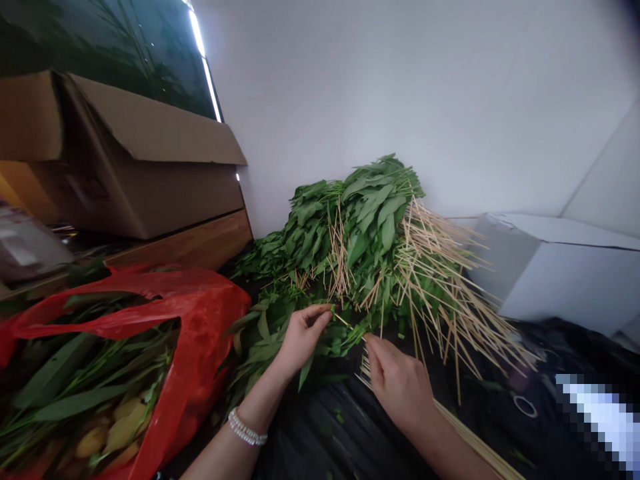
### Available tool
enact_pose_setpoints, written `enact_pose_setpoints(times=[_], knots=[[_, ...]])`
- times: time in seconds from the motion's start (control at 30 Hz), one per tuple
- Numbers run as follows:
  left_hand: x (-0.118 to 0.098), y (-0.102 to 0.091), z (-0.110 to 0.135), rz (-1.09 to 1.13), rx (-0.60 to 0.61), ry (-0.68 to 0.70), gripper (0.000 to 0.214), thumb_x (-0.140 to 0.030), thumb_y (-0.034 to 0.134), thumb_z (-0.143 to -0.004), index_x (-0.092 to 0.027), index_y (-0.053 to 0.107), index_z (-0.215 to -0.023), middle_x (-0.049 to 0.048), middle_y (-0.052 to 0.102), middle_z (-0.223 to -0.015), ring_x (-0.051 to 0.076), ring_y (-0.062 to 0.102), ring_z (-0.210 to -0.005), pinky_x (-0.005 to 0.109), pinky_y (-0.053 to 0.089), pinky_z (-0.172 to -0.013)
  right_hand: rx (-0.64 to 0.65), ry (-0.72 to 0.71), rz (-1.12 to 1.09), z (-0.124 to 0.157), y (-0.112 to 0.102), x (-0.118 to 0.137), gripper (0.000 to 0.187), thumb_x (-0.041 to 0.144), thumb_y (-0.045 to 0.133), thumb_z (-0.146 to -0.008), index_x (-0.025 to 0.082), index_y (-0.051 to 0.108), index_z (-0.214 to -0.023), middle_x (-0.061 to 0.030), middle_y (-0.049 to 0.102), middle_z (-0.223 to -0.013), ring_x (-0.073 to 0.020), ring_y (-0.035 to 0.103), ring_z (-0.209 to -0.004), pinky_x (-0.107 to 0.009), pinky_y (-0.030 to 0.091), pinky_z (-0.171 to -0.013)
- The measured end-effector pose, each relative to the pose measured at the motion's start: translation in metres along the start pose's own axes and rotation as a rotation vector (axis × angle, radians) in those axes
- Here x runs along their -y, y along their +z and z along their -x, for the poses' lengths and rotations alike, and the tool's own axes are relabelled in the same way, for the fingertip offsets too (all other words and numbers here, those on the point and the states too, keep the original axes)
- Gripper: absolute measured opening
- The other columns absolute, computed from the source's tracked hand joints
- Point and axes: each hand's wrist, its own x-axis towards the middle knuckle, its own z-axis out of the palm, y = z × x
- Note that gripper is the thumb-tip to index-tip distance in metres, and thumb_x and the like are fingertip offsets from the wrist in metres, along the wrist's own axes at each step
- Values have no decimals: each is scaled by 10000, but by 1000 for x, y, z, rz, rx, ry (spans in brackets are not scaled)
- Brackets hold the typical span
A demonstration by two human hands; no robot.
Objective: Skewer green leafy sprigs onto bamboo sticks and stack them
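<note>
My left hand [303, 335], with a bead bracelet on its wrist, pinches green leaves [345, 333] at the tip of a thin bamboo skewer [342, 319]. My right hand [397, 381] is closed round the skewer's other end and rests over a bundle of loose skewers [470, 433]. Just beyond both hands lies a tall heap of leafy greens threaded on skewers [370, 233], with the bare sticks fanning out to the right.
A red plastic bag [200, 320] of long green leaves and yellowish pieces lies at the left. Behind it stand a brown cardboard box [150, 173] and a wooden ledge. A white box [550, 267] sits at the right. Black plastic sheeting [320, 427] covers the surface.
</note>
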Motion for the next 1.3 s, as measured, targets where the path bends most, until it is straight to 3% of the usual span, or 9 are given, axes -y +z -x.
enact_pose_setpoints(times=[0.27,0.5,0.67,0.87,1.0,1.17,1.3], knots=[[1,0,0,-66,5,46,276,-319,616,-771,-131,709,-950,59,712,-850,136,578,-629,220,448,-556,14,3,4,0,-1,0,309,190,336,-916,186,590,-1091,-34,679,-851,-156,657,-728,-226,437,-617],[3,-2,1,-245,-10,223,205,-265,582,-820,-153,712,-932,63,701,-894,177,629,-838,262,476,-765,60,41,41,0,-2,1,297,197,338,-915,203,590,-1072,-28,682,-846,-161,657,-712,-230,421,-587],[3,-2,3,-423,10,358,192,-233,559,-845,-178,708,-953,62,693,-894,169,631,-838,261,475,-771,134,78,65,0,-2,2,282,188,357,-908,229,574,-1083,-11,682,-876,-161,657,-705,-235,408,-572],[6,1,5,-513,52,414,223,-213,531,-859,-189,695,-1009,73,676,-890,174,629,-824,271,482,-755,200,112,48,1,0,2,278,172,347,-905,229,572,-1057,-10,680,-866,-167,660,-745,-235,408,-595],[5,0,4,-432,63,367,218,-236,550,-847,-200,700,-1000,64,687,-892,174,628,-829,269,481,-761,205,112,-11,0,3,1,272,169,338,-901,231,567,-1032,-6,677,-856,-165,659,-768,-234,411,-616],[4,-3,0,-179,47,106,320,-307,635,-770,-156,662,-1051,71,704,-929,131,594,-630,226,468,-560,162,112,-86,0,2,1,267,157,332,-890,220,567,-999,-5,672,-827,-157,659,-752,-231,411,-630],[1,-4,-3,-38,125,-51,302,-305,696,-680,-110,688,-910,76,708,-835,119,574,-576,212,447,-505,149,103,-111,0,1,2,273,147,330,-887,216,571,-994,-6,674,-835,-154,659,-748,-230,414,-634]])
